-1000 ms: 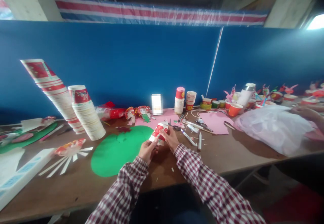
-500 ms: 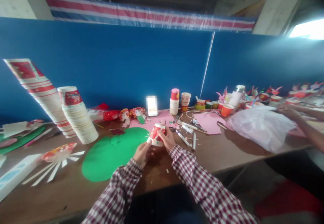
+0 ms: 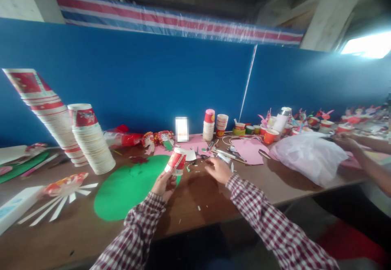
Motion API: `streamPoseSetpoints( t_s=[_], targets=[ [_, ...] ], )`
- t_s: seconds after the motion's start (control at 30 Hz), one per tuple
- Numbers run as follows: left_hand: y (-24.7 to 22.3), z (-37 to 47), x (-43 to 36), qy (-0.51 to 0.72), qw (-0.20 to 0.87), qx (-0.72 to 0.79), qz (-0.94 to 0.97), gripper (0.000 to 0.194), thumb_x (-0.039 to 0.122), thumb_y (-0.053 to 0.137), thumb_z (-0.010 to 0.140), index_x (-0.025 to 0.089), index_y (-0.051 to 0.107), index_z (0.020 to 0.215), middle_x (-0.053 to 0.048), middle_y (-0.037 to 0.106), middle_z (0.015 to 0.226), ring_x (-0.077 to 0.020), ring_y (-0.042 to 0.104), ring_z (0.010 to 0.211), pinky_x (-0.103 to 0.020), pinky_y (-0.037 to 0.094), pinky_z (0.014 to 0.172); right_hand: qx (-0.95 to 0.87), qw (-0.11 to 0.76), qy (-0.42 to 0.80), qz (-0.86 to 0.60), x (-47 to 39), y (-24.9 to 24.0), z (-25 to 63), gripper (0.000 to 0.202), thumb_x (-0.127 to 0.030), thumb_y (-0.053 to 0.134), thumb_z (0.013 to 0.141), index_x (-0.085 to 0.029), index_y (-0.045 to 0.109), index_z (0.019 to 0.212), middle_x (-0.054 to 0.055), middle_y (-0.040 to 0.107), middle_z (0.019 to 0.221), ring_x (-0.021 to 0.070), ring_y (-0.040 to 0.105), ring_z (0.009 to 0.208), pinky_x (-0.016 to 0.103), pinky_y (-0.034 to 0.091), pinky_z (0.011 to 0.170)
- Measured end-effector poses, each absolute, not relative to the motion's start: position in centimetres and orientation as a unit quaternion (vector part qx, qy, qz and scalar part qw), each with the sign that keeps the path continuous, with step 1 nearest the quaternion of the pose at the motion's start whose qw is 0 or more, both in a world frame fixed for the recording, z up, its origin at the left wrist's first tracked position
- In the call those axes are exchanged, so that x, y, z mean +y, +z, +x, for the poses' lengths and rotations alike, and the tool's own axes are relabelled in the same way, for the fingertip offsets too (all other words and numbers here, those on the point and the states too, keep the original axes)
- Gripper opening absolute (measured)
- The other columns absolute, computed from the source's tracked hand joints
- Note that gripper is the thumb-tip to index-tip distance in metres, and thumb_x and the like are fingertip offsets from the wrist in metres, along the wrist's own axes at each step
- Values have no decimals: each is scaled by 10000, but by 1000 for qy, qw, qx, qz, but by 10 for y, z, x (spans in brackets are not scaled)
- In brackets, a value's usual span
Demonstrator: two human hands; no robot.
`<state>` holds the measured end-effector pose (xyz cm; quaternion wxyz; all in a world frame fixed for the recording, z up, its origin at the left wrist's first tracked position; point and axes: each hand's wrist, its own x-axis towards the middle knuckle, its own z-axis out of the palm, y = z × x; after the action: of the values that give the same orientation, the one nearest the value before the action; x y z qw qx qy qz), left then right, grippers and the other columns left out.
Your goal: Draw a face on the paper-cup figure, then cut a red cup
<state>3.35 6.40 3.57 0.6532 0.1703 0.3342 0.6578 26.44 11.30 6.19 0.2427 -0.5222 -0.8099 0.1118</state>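
My left hand grips a red-and-white paper cup, which is tilted above the right edge of a green paper disc. To its right, my right hand reaches over the tabletop, its fingers extended and partly curled. Its fingertips are close to a pair of scissors with dark handles; whether they touch is hard to see. White markers and small paper scraps lie around that hand.
Tall paper cup stacks lean at the left beside a fringed paper cutout. Pink paper sheets lie at the back. A white plastic bag rests at the right, near another person's arm. Decorated cups stand behind.
My right hand has let go of the paper cup and moved right, toward the scissors. My left hand has carried the cup slightly left.
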Motion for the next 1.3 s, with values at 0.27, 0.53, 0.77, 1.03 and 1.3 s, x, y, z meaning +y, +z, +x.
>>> streamPoseSetpoints(
  t_s=[0.27, 0.53, 0.77, 1.03, 1.3],
  targets=[
    [39, 31, 65, 686, 632, 336, 133, 58, 75, 566, 825, 118, 580, 790, 17, 518, 572, -39, 484, 426, -95, 362, 334, -802, 126, 54, -581, 154, 77, 264, 193, -269, 503, 893, -171, 642, 983, 95, 683, 974, 214, 620, 960, 284, 425, 800],
    [40, 27, 64, 695, 631, 322, 119, 44, 121, 554, 853, 130, 584, 822, 30, 511, 572, -22, 464, 417, -83, 367, 335, -794, 3, 44, -606, 188, 71, 199, 312, -310, 536, 902, -154, 530, 1172, 85, 557, 1169, 200, 587, 976, 405, 510, 818],
    [38, 27, 66, 694, 636, 318, 111, 36, 109, 601, 820, 138, 580, 814, 27, 532, 571, -27, 481, 423, -86, 383, 343, -795, 49, 25, -604, 198, 84, 205, 286, -304, 528, 907, -168, 543, 1159, 87, 559, 1173, 196, 585, 981, 390, 505, 826],
    [34, 25, 67, 689, 646, 309, 108, 81, 116, 641, 794, 140, 577, 838, 35, 525, 548, -32, 478, 409, -96, 391, 345, -795, 178, 12, -579, 203, 113, 230, 138, -49, 630, 785, -86, 675, 910, 211, 624, 1041, 298, 526, 1083, 379, 437, 858],
    [37, 26, 66, 691, 649, 299, 106, 40, 119, 599, 829, 133, 585, 864, 33, 525, 558, -26, 479, 412, -91, 392, 348, -759, 298, 89, -572, 196, 125, 256, 249, -7, 574, 767, -28, 647, 1004, 205, 605, 1064, 260, 537, 1057, 325, 386, 834]
  ],
)
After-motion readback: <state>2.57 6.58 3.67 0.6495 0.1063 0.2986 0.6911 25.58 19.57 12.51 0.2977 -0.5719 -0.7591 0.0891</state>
